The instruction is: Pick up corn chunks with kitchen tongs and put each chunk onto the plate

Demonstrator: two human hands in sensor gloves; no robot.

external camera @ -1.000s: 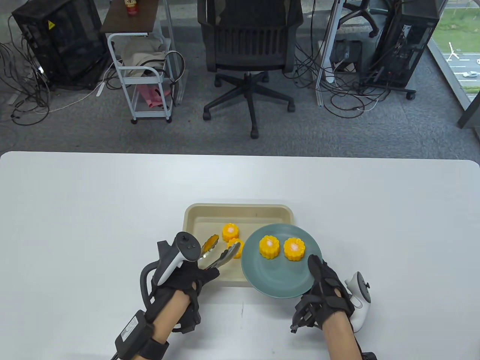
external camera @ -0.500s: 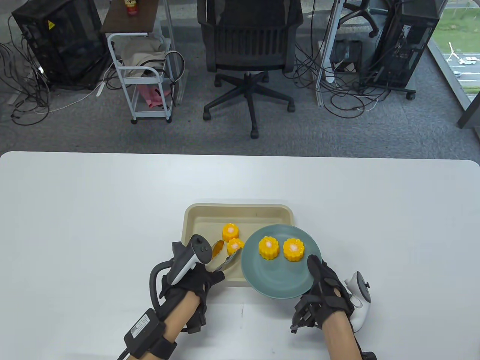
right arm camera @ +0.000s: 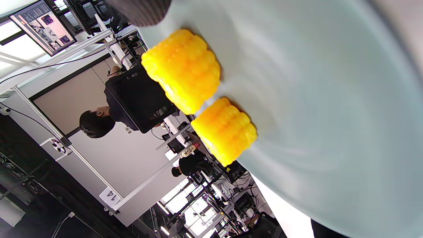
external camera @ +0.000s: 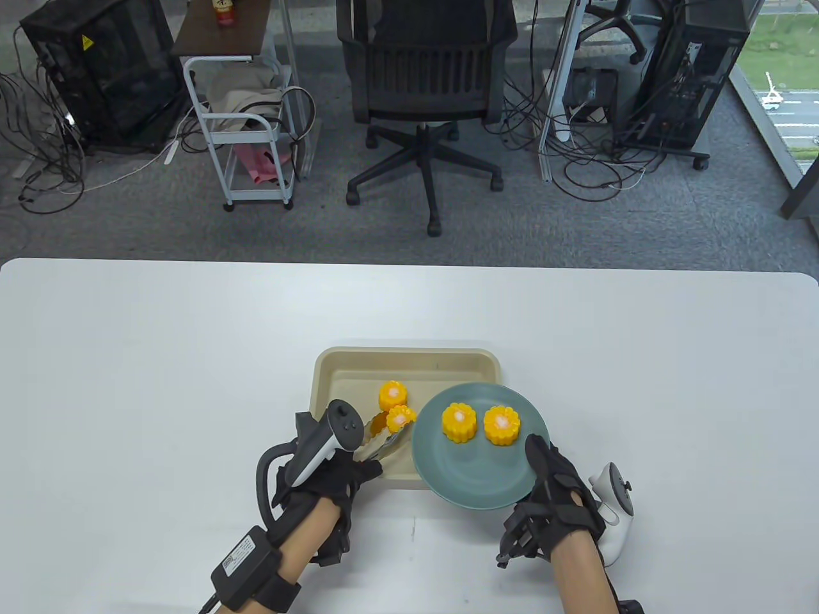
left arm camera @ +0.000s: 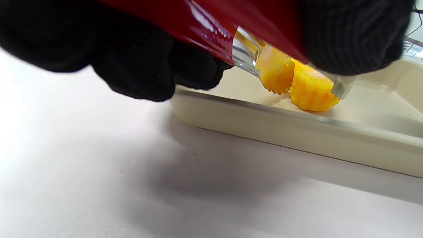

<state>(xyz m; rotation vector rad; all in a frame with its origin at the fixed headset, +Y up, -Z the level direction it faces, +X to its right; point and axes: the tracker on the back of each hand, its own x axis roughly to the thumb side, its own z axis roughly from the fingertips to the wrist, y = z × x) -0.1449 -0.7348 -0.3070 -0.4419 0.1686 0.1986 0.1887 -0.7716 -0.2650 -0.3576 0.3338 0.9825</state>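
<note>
Up close, left hand point(left arm camera: 132, 49) clenches tongs point(left arm camera: 251, 56) around corn chunk point(left arm camera: 312, 91); right hand point(external camera: 553, 489) grips plate point(external camera: 473, 470)

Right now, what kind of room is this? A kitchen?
Probably an office or lab, not a kitchen: an office chair, computer towers and tangled cables on grey carpet stand behind the white table.

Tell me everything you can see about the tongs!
The tongs have shiny metal arms, red handles and scalloped orange tips. The left hand grips the handles. The tips reach into the beige tray and sit on either side of the near corn chunk, which is still in the tray.
</note>
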